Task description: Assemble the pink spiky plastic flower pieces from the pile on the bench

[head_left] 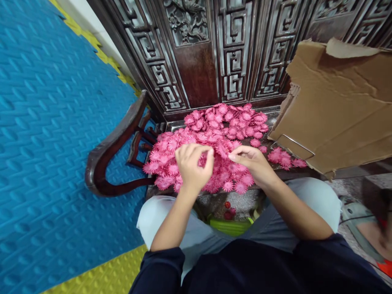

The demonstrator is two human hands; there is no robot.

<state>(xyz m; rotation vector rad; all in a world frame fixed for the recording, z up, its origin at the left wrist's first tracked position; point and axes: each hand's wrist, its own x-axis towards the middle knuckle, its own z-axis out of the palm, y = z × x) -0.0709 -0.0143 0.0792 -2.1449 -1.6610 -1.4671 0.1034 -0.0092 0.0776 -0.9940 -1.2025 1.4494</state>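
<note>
A large heap of pink flower-shaped pieces [167,163] covers the dark wooden bench in front of my knees. Over the middle of the heap, my left hand [195,165] has its thumb and forefinger brought together in a pinch; whatever it holds is too small to make out. Just to the right, my right hand [252,161] pinches at the edge of a pink flower piece [225,150]. The two hands are a short distance apart.
Carved dark wooden panels [200,75] stand behind the heap. A brown cardboard sheet [343,106] leans at the right, near a few loose pink pieces [280,157]. A curved wooden armrest [101,163] is at the left, beside blue matting [55,155]. Something green [229,226] lies below between my knees.
</note>
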